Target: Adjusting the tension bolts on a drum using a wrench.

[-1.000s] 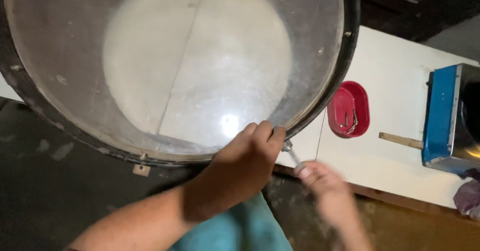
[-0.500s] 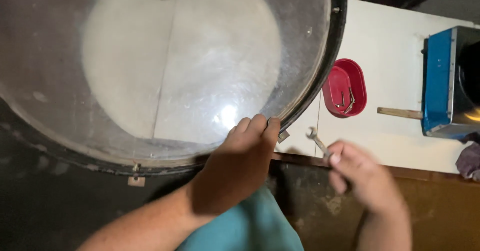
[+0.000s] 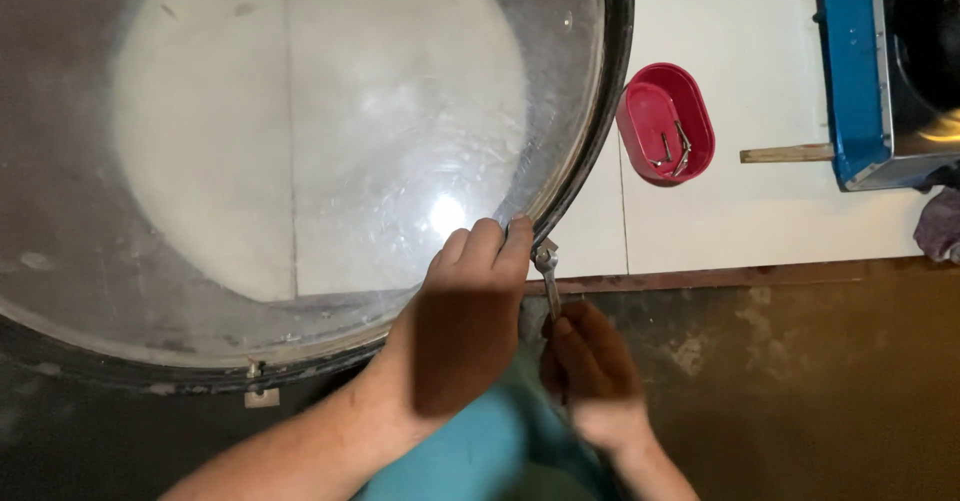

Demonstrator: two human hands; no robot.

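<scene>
A large round drum (image 3: 300, 161) with a clear, scuffed head and a black hoop (image 3: 600, 141) fills the upper left. My left hand (image 3: 465, 321) rests on the hoop's near right edge, fingers curled over the rim. My right hand (image 3: 590, 361) sits just below it and grips a small metal wrench (image 3: 547, 276). The wrench's upper end meets a lug at the hoop beside my left fingertips.
A red oval tray (image 3: 640, 111) with a few metal pieces lies on the white board (image 3: 760, 211) right of the drum. A blue box (image 3: 855, 71) with a wooden stick (image 3: 785, 153) stands at the far right. Dark floor lies below.
My right hand has swung in from the right and brought the wrench up against the hoop. The view has shifted, with the drum now further left.
</scene>
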